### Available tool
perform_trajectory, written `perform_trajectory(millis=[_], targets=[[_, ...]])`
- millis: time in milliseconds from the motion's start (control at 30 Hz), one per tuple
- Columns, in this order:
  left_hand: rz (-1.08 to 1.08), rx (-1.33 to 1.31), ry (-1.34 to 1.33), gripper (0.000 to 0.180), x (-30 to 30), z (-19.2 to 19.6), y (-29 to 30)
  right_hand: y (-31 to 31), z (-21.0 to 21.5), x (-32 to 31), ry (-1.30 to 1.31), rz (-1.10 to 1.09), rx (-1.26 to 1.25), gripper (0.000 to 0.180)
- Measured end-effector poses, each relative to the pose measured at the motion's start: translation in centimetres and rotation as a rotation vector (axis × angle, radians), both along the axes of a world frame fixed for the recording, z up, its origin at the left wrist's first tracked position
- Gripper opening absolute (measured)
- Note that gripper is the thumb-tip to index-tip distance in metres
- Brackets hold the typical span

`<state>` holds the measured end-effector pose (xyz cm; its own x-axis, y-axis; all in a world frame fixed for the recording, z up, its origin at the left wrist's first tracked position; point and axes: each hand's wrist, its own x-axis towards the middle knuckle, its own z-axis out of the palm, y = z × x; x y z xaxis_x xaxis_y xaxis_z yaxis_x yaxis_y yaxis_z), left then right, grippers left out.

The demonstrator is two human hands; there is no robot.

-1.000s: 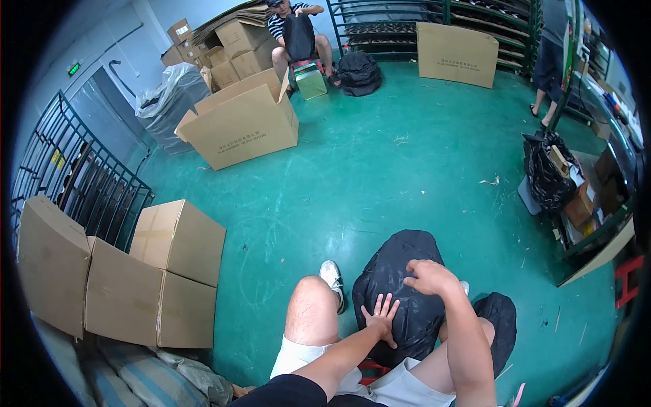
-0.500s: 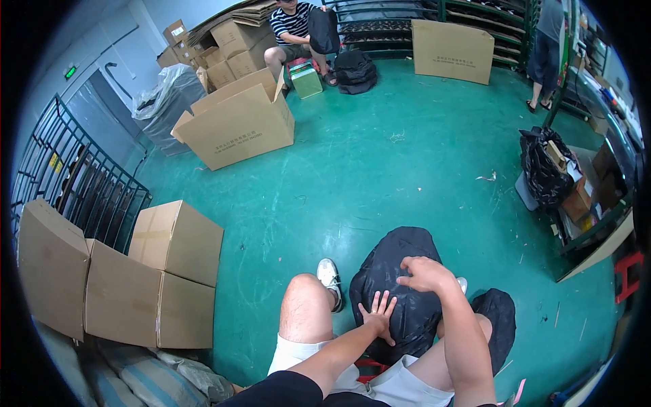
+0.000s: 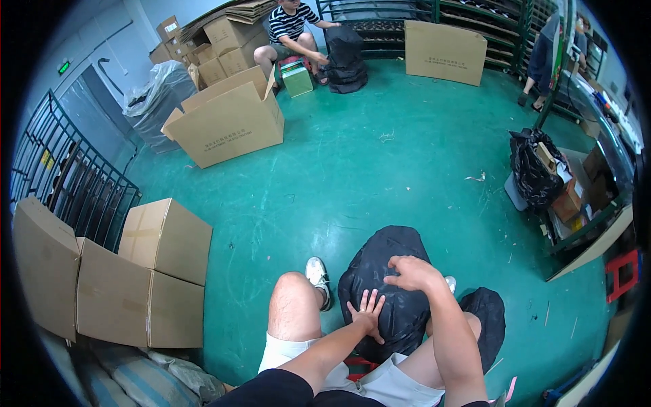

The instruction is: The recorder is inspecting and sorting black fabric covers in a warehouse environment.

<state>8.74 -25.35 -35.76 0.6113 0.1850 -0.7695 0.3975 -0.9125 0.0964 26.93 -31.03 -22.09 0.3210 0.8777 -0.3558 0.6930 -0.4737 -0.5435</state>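
A bulging black cloth bag (image 3: pixel 388 245) stands on the green floor between my knees. My left hand (image 3: pixel 368 314) rests flat on its near face with the fingers spread, gripping nothing. Over the bag's upper right side is my right hand (image 3: pixel 412 273), its fingers bent toward the left and the thumb apart from them. Nothing shows between them; whether the fingertips touch the cloth is hard to tell. A second black bag (image 3: pixel 489 319) lies beside my right leg, partly hidden by it.
Cardboard boxes (image 3: pixel 173 237) stand at the left above woven sacks (image 3: pixel 146 373). Farther off are a large open carton (image 3: pixel 234 139) and a seated person (image 3: pixel 290 30) with stacked black bags (image 3: pixel 347 71). A black rubbish bag (image 3: pixel 536 173) and a red stool (image 3: pixel 622 275) are at the right.
My hands keep nearly the same pose on the bag as the view shifts slightly. Across the room, the seated person has lowered a black bag onto another. The person at far right has shifted stance.
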Motion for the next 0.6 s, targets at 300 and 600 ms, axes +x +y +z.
perform_trajectory(millis=[300, 600], targets=[[0.0, -0.013, -0.006, 0.152, -0.05, 0.12, 0.14, 0.12, 0.22, -0.13, -0.004, -0.008, -0.006, 0.051], [0.011, -0.005, -0.02, 0.152, -0.61, -0.12, 0.17, 0.38, -0.07, -0.54, 0.025, -0.004, -0.071, 0.048]])
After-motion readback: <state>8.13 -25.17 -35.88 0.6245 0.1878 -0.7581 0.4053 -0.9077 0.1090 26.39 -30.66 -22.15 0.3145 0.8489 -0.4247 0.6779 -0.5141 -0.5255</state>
